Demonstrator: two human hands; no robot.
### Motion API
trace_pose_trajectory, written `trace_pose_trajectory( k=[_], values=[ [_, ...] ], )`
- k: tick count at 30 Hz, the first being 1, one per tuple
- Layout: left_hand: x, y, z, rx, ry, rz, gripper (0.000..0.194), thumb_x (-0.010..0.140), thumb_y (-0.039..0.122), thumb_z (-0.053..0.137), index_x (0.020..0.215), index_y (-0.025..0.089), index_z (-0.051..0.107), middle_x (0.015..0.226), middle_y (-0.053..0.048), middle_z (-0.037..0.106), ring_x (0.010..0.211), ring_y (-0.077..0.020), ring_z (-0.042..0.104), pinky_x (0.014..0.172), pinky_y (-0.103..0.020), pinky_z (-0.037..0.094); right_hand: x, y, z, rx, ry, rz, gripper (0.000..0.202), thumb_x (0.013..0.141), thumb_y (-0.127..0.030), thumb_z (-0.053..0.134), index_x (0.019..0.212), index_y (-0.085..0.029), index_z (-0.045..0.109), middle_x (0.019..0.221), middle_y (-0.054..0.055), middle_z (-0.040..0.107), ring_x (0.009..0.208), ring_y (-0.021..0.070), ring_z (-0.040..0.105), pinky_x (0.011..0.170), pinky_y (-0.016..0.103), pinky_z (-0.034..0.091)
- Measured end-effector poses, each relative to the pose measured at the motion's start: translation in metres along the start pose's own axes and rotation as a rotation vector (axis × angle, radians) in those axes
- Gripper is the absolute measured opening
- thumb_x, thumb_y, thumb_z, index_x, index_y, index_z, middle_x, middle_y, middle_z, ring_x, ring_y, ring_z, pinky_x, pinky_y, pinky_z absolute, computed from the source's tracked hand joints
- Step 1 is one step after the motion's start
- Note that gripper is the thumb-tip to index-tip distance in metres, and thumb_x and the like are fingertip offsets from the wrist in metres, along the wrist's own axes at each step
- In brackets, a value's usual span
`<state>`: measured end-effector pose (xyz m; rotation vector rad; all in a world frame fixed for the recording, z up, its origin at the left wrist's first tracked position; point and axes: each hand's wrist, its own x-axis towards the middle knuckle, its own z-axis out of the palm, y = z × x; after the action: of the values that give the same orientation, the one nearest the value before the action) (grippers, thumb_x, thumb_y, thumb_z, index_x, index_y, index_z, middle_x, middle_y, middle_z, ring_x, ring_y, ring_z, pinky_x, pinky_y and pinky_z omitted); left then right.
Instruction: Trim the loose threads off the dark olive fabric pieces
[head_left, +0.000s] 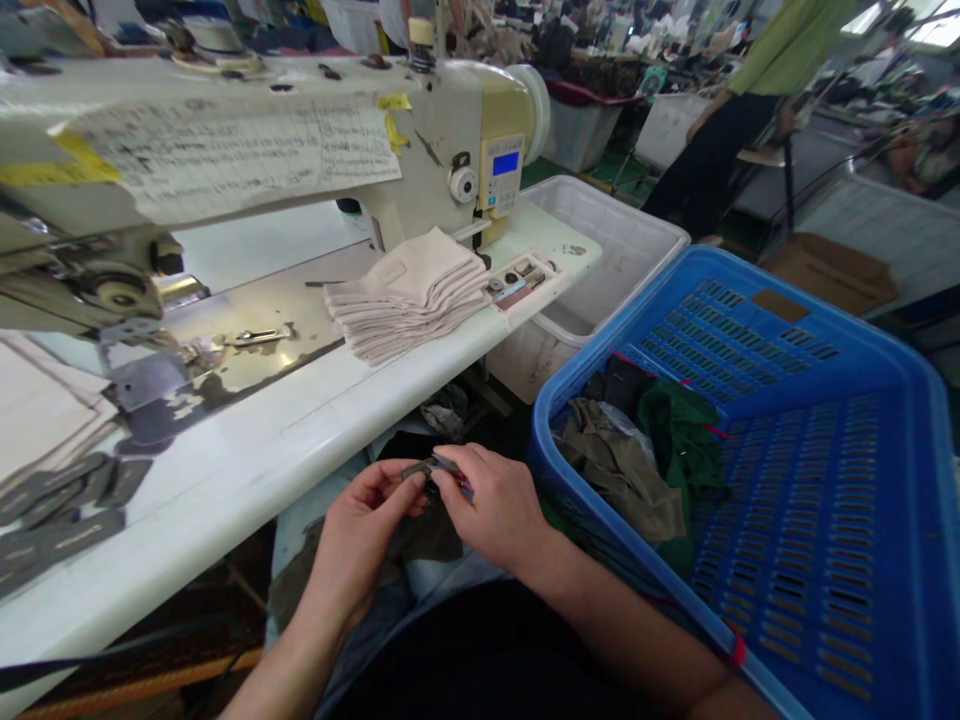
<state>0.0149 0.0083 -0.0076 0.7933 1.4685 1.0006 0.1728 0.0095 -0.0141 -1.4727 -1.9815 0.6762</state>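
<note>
Over my lap, in front of the table edge, my two hands meet. With thumb and fingers pinched, my left hand (379, 505) grips a small dark cloth piece (415, 468). My right hand (495, 500) is closed around a small dark tool (448, 464), mostly hidden by the fingers; its kind is unclear. The fingertips of both hands nearly touch at the cloth. Below them an olive-brown cloth (431, 535) lies across my lap.
A sewing machine (427, 130) stands on the white table (300, 430). Folded beige pieces (412, 290) are stacked near its edge; dark grey tabs (67, 510) lie at left. To my right, a blue basket (795, 470) holds cloth; a white bin (607, 230) and a person (765, 90) are behind.
</note>
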Motion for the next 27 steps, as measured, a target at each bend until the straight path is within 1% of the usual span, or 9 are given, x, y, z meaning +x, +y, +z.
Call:
trace_pose_trajectory(
  k=[6,13,15,17,19,20,22,24,27],
  values=[
    [0.0005,-0.0016,-0.0002,0.014,-0.007,-0.003,0.039,0.06,0.043,0.089,0.085,0.017,0.074,0.071,0.0,0.07,0.062,-0.0123,0.059,0.061,-0.022,0.047,0.0006,-0.0003,0.0009,-0.011,0.003,0.008,0.025,0.099,-0.028,0.052,0.117,-0.021,0.068,0.105,0.006,0.075,0.095,0.022,0.07,0.082,0.031,0.052],
    [0.0011,-0.0011,-0.0001,0.046,-0.009,0.022,0.037,0.061,0.043,0.088,0.084,0.018,0.074,0.065,0.0,0.068,0.06,-0.0128,0.058,0.06,-0.022,0.046,-0.0001,0.0015,0.0037,-0.019,0.012,0.004,0.024,0.098,-0.028,0.052,0.115,-0.02,0.069,0.1,0.006,0.075,0.09,0.0227,0.071,0.077,0.032,0.053],
    [0.0001,-0.0013,0.0009,0.044,-0.015,0.013,0.037,0.06,0.044,0.088,0.083,0.017,0.074,0.063,0.001,0.067,0.058,-0.0125,0.056,0.057,-0.022,0.045,-0.0002,0.0021,0.0058,0.053,0.049,-0.005,0.025,0.099,-0.028,0.052,0.116,-0.019,0.068,0.101,0.007,0.075,0.09,0.022,0.071,0.079,0.032,0.054],
    [-0.001,-0.0021,0.0019,0.038,-0.024,-0.008,0.037,0.059,0.044,0.087,0.082,0.017,0.074,0.061,0.001,0.066,0.056,-0.0121,0.055,0.055,-0.022,0.043,0.0005,0.0028,0.0078,0.198,0.122,0.005,0.026,0.099,-0.028,0.051,0.118,-0.018,0.066,0.105,0.008,0.075,0.094,0.0205,0.071,0.083,0.031,0.054],
    [-0.0017,-0.0031,0.0025,0.031,-0.029,-0.027,0.037,0.059,0.043,0.087,0.082,0.017,0.075,0.06,0.001,0.065,0.055,-0.012,0.054,0.054,-0.022,0.042,0.002,0.0038,0.0088,0.335,0.188,0.041,0.026,0.1,-0.029,0.05,0.119,-0.018,0.064,0.109,0.008,0.075,0.099,0.0191,0.071,0.086,0.03,0.055],
    [-0.0018,-0.0034,0.0025,0.028,-0.027,-0.029,0.038,0.059,0.044,0.088,0.083,0.017,0.075,0.06,0.001,0.065,0.055,-0.012,0.054,0.054,-0.021,0.042,0.0029,0.0043,0.0088,0.366,0.199,0.063,0.025,0.1,-0.029,0.05,0.118,-0.018,0.064,0.109,0.008,0.075,0.1,0.0189,0.071,0.087,0.03,0.055],
    [-0.0015,-0.0031,0.002,0.026,-0.014,-0.024,0.04,0.058,0.045,0.088,0.084,0.017,0.076,0.059,0.001,0.065,0.055,-0.0121,0.054,0.054,-0.021,0.042,0.0044,0.0054,0.008,0.334,0.174,0.085,0.024,0.099,-0.03,0.052,0.116,-0.019,0.065,0.106,0.006,0.076,0.096,0.019,0.071,0.085,0.03,0.055],
    [-0.001,-0.0015,0.0014,0.035,0.003,-0.008,0.041,0.058,0.047,0.088,0.084,0.017,0.076,0.06,0.0,0.065,0.056,-0.0127,0.054,0.053,-0.021,0.042,0.0047,0.0064,0.0068,0.242,0.139,0.079,0.024,0.095,-0.033,0.058,0.114,-0.02,0.066,0.103,0.005,0.075,0.089,0.0191,0.071,0.08,0.03,0.054],
    [-0.0002,0.0014,0.0011,0.067,0.012,0.021,0.041,0.057,0.048,0.087,0.083,0.017,0.077,0.061,0.0,0.065,0.056,-0.0135,0.055,0.054,-0.022,0.043,0.0037,0.008,0.0056,0.123,0.127,0.005,0.021,0.092,-0.031,0.063,0.11,-0.02,0.067,0.098,0.004,0.075,0.083,0.0179,0.07,0.075,0.028,0.052]
  ],
)
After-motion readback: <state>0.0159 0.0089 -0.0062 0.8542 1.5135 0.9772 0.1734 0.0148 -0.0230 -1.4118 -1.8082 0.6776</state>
